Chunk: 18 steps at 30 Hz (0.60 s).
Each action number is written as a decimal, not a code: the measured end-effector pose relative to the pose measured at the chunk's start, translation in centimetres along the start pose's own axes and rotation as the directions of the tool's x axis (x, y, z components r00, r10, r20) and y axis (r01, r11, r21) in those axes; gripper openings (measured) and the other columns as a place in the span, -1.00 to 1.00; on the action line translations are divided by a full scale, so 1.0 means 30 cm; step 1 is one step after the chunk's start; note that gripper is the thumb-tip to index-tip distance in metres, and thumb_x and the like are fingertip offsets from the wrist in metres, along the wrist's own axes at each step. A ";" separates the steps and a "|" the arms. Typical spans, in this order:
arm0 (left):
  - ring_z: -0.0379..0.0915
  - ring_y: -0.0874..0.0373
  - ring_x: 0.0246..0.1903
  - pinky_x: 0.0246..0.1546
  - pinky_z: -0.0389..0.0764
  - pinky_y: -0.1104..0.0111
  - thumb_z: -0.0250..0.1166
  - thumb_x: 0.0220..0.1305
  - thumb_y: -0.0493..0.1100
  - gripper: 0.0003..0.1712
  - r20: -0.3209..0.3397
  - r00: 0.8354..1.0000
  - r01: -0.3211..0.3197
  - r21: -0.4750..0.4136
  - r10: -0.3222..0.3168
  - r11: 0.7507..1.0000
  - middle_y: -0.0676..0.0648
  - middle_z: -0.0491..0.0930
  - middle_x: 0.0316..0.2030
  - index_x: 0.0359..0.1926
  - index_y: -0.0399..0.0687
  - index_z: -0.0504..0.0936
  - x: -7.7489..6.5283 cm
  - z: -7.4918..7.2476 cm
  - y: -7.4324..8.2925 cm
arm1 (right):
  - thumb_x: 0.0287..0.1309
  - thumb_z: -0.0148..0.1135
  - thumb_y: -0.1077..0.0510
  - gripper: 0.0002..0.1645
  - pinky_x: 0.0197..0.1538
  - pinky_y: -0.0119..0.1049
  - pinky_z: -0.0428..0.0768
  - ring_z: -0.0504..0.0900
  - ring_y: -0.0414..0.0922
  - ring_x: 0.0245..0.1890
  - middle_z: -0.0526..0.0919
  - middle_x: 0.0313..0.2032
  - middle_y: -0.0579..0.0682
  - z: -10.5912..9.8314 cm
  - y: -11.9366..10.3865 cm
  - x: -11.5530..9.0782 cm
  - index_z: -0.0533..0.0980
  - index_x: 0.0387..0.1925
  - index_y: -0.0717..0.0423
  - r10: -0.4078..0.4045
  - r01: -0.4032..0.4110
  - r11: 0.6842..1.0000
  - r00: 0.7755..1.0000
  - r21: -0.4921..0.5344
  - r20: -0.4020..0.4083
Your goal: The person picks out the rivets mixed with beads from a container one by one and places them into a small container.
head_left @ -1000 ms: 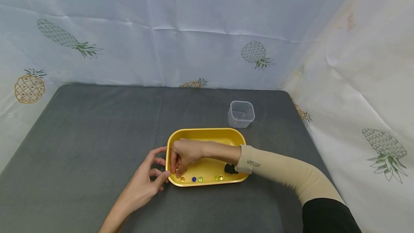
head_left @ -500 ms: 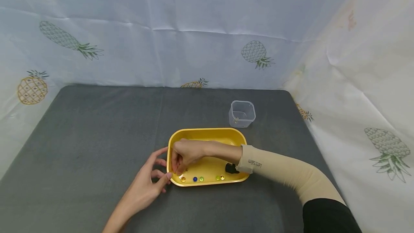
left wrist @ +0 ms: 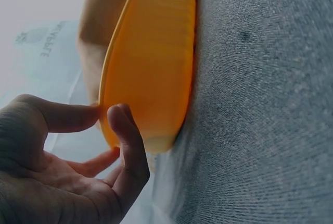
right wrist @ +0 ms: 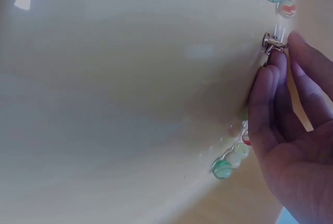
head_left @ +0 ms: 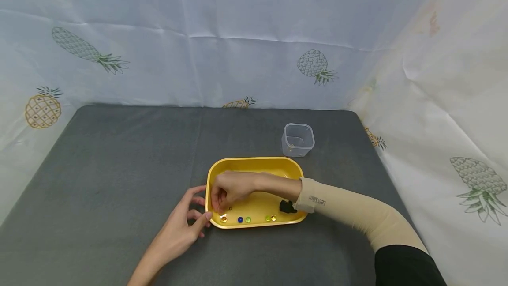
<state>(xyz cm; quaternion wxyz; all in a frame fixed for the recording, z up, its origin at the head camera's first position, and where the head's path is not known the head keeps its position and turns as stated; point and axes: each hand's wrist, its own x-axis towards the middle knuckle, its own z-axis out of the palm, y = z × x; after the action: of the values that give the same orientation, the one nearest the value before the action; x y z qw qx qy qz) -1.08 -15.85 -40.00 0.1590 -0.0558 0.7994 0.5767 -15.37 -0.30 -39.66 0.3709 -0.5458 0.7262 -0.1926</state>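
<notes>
The tray point(head_left: 254, 213) is lying yellow and shallow just below the center of the head view, on a grey tabletop point(head_left: 131, 180). A row of marbles point(head_left: 240, 220) is resting along its lower edge, gold, blue and green toward the left, two yellowish ones toward the right. The left hand point(head_left: 178, 231) is touching the tray from outside at the lower left of it, its grip standing spread: the thumb is resting on the rim's corner while a finger is meeting the rim higher up. The right hand point(head_left: 232, 188) is reaching into the tray's left end with its fingers bending down. In the right wrist view, a small metal piece point(right wrist: 271, 42) is lying right at its fingertips, upper right, and more marbles are sitting both above and below the fingers; whether this grip is pinching anything, I cannot tell. A beige sleeve point(head_left: 353, 208) is covering the right forearm, and a black device point(head_left: 287, 207) is showing at its cuff. A clear box point(head_left: 303, 150) is standing just beyond the tray, right of center. A pineapple-print sheet point(head_left: 238, 12) is filling the upper part of the head view.
</notes>
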 end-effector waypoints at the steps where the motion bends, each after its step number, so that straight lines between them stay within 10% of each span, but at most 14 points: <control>1: 0.60 0.12 -0.40 -0.54 0.63 0.30 0.29 0.28 -0.23 -0.29 -0.001 1.000 0.004 0.001 -0.004 1.000 -0.18 0.38 0.06 0.35 0.20 0.17 0.001 0.000 0.001 | 0.10 0.38 0.16 -0.95 -0.40 -0.63 0.54 0.50 -0.43 -0.55 0.65 -0.51 -0.18 -0.001 0.002 -0.001 0.68 -0.38 0.06 -0.004 0.004 1.000 1.000 0.002 -0.002; 18: 0.61 0.12 -0.38 -0.52 0.65 0.28 0.32 0.25 -0.22 -0.25 0.001 1.000 -0.007 -0.019 0.007 1.000 -0.20 0.36 0.05 0.35 0.23 0.15 0.001 -0.007 -0.003 | 0.12 0.37 0.14 -0.94 -0.32 -0.55 0.59 0.54 -0.38 -0.47 0.66 -0.45 -0.20 -0.086 -0.022 -0.069 0.66 -0.35 0.03 -0.063 0.067 0.996 0.996 0.056 -0.069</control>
<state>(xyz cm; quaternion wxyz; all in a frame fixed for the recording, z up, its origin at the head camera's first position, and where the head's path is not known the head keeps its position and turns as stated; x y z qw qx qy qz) -1.13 -16.08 -40.02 0.1568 -0.0544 0.7940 0.5848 -16.61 1.10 -36.83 0.3557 -0.5513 0.7141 -0.2440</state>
